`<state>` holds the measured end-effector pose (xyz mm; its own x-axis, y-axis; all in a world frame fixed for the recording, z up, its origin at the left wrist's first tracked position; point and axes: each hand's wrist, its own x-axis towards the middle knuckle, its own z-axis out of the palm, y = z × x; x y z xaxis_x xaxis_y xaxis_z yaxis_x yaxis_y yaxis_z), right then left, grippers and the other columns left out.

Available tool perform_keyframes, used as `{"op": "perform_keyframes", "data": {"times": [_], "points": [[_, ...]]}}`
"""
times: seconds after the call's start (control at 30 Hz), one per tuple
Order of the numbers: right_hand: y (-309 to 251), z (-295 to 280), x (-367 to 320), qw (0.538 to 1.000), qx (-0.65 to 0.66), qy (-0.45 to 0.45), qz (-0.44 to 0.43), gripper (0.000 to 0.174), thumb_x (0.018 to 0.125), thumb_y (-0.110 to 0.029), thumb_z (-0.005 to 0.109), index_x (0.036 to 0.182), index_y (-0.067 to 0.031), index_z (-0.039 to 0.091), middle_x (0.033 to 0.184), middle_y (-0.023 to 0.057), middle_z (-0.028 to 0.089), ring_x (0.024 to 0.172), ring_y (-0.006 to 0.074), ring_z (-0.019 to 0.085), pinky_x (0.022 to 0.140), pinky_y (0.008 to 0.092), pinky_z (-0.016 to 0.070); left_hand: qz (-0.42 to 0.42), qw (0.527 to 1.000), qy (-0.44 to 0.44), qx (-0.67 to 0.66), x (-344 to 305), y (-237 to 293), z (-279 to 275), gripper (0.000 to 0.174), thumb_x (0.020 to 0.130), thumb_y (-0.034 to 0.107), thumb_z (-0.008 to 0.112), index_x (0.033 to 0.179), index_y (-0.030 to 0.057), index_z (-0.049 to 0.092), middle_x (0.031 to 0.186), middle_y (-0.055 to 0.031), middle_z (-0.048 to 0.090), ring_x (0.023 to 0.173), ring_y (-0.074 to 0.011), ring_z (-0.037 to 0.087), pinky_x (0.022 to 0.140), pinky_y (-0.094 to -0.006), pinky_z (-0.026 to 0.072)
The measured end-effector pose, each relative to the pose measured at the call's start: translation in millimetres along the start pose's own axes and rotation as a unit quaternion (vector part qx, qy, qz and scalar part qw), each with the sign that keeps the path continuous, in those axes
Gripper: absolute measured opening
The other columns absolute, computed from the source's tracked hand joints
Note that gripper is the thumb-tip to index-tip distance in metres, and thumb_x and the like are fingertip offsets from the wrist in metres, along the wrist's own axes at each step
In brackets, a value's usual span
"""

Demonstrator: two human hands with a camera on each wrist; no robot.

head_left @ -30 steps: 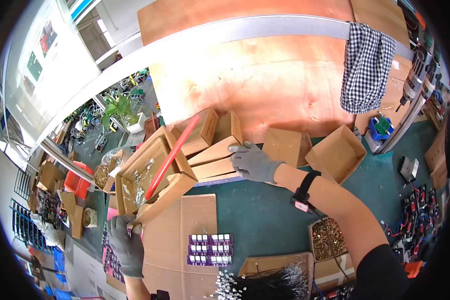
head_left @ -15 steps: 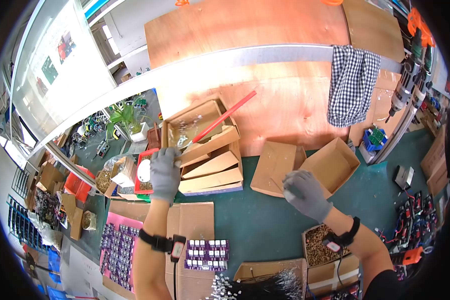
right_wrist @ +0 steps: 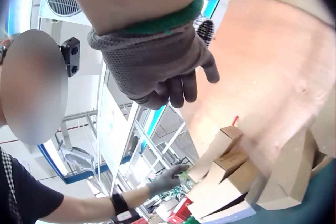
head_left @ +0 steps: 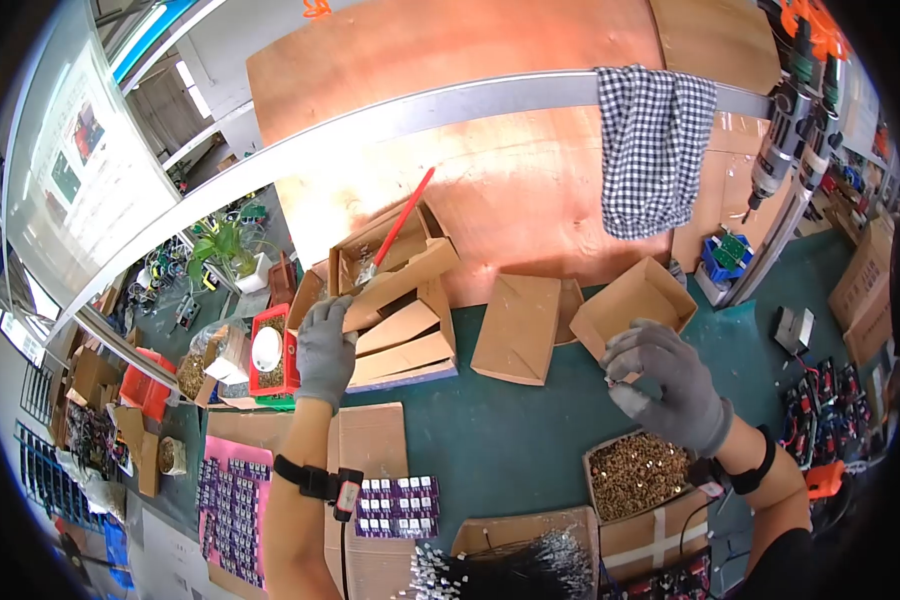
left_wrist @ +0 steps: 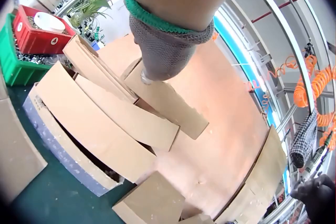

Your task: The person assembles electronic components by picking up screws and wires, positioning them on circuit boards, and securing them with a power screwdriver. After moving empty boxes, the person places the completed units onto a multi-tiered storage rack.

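My gloved left hand [head_left: 325,350] grips the near left corner of a shallow cardboard box [head_left: 402,283], its thumb and fingers around the edge. That box lies tilted on top of other cardboard boxes [head_left: 410,345] at the back of the bench. A red stick [head_left: 407,215] leans out of it. In the left wrist view, the left hand [left_wrist: 163,56] covers part of the box wall. My gloved right hand [head_left: 670,385] hovers in front of an open cardboard box [head_left: 635,305], fingers loosely curled and holding nothing. The right wrist view shows these fingers [right_wrist: 176,90] hanging down.
A closed-looking carton [head_left: 515,330] stands between the stack and the open box. A red bin [head_left: 275,375] sits left of my left hand. Purple circuit boards [head_left: 398,507] lie on flat cardboard [head_left: 370,450]. Nearer are a box of brass-coloured parts [head_left: 638,478] and black cables [head_left: 515,575].
My left hand has carried the box with the red stick from the front left onto the stacked boxes. My right hand has left the stack and moved right.
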<state>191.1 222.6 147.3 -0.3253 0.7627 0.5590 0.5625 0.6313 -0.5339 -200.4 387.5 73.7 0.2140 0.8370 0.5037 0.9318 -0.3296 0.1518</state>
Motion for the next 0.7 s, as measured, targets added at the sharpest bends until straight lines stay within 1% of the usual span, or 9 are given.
{"op": "perform_keyframes", "data": {"times": [0.07,0.13,0.2,0.27,0.33,0.43,0.53,0.63,0.7], "points": [[-18.1,-12.9,1.7,0.992,0.07,-0.071,0.071,0.012,0.082,-0.009,0.066,0.093,-0.0058,0.062,0.092,0.0073,0.065,0.09,0.0258,0.063,0.083,0.0363,0.0472,0.013,0.997,0.025,-0.068,-21.9,22.0,-18.9,0.042,0.077,0.004,0.068,0.118,0.0081,0.06,0.117,-0.0119,0.061,0.113,-0.0325,0.055,0.096,-0.0406,0.0451],[-40.2,-16.8,1.1,0.961,0.145,-0.16,0.176,0.015,0.088,-0.015,0.062,0.098,-0.0033,0.063,0.091,0.01,0.064,0.09,0.0258,0.063,0.08,0.0344,0.0479,0.033,0.987,0.017,-0.158,-54.6,75.1,-55.0,0.038,0.078,0.004,0.067,0.116,0.007,0.062,0.112,-0.012,0.062,0.108,-0.0331,0.058,0.092,-0.0399,0.0472],[-55.4,-7.3,-5.6,0.943,0.178,-0.207,0.189,0.022,0.092,-0.021,0.059,0.101,-0.0022,0.063,0.09,0.0121,0.064,0.09,0.0253,0.063,0.079,0.0337,0.0482,0.081,0.951,-0.048,-0.294,-88.9,127.8,-89.1,0.029,0.079,0.006,0.068,0.108,0.0037,0.063,0.108,-0.0139,0.063,0.103,-0.0354,0.059,0.086,-0.04,0.0497],[-66.2,4.1,-18.2,0.939,0.175,-0.231,0.184,0.026,0.094,-0.025,0.057,0.104,-0.0018,0.064,0.089,0.0134,0.064,0.088,0.0247,0.062,0.078,0.0335,0.0485,0.134,0.933,-0.022,-0.334,-120.1,173.5,-113.6,0.024,0.08,0.01,0.069,0.102,0.0025,0.064,0.102,-0.0144,0.064,0.096,-0.0349,0.061,0.082,-0.0403,0.0504],[-81.9,20.5,-34.4,0.949,0.135,-0.24,0.155,0.028,0.094,-0.027,0.057,0.105,-0.0021,0.065,0.088,0.0138,0.065,0.085,0.0242,0.062,0.077,0.034,0.0489,0.181,0.921,-0.023,-0.343,-148.7,193.7,-123.4,0.022,0.08,0.012,0.069,0.099,0.0034,0.065,0.095,-0.0131,0.065,0.09,-0.0329,0.063,0.081,-0.0404,0.0507],[-109.6,26.9,-54.0,0.936,0.135,-0.274,0.176,0.027,0.093,-0.026,0.058,0.104,-0.0027,0.066,0.084,0.014,0.065,0.078,0.0219,0.062,0.075,0.0336,0.0493,0.195,0.946,0.018,-0.259,-183.8,204.3,-137.1,0.018,0.078,0.012,0.07,0.095,0.0053,0.067,0.091,-0.0109,0.066,0.084,-0.03,0.063,0.083,-0.0414,0.0501],[-131.5,28.9,-71.8,0.927,0.156,-0.253,0.23,0.027,0.091,-0.022,0.061,0.1,0.0031,0.065,0.083,0.0146,0.066,0.076,0.0181,0.061,0.072,0.0319,0.0493,0.223,0.954,0.057,-0.195,-203.3,209.4,-141.7,0.017,0.077,0.012,0.07,0.093,0.0072,0.068,0.088,-0.0088,0.066,0.082,-0.0284,0.063,0.086,-0.0427,0.0495],[-144.4,27.5,-89.5,0.932,0.142,-0.219,0.253,0.027,0.091,-0.022,0.061,0.1,0.0028,0.065,0.08,0.0133,0.066,0.073,0.0152,0.059,0.07,0.0308,0.049,0.222,0.953,0.091,-0.185,-219.7,220.0,-138.4,0.019,0.075,0.012,0.068,0.094,0.0073,0.067,0.085,-0.0104,0.065,0.082,-0.0285,0.063,0.089,-0.0443,0.0485],[-149.9,27.3,-104.2,0.948,0.119,-0.188,0.228,0.026,0.092,-0.021,0.059,0.099,0.0018,0.067,0.076,0.0116,0.064,0.072,0.0157,0.059,0.07,0.0308,0.0485,0.214,0.959,0.089,-0.165,-231.0,229.0,-141.0,0.014,0.078,0.014,0.069,0.089,0.0067,0.065,0.084,-0.0108,0.064,0.083,-0.0298,0.062,0.091,-0.0453,0.047]]}}
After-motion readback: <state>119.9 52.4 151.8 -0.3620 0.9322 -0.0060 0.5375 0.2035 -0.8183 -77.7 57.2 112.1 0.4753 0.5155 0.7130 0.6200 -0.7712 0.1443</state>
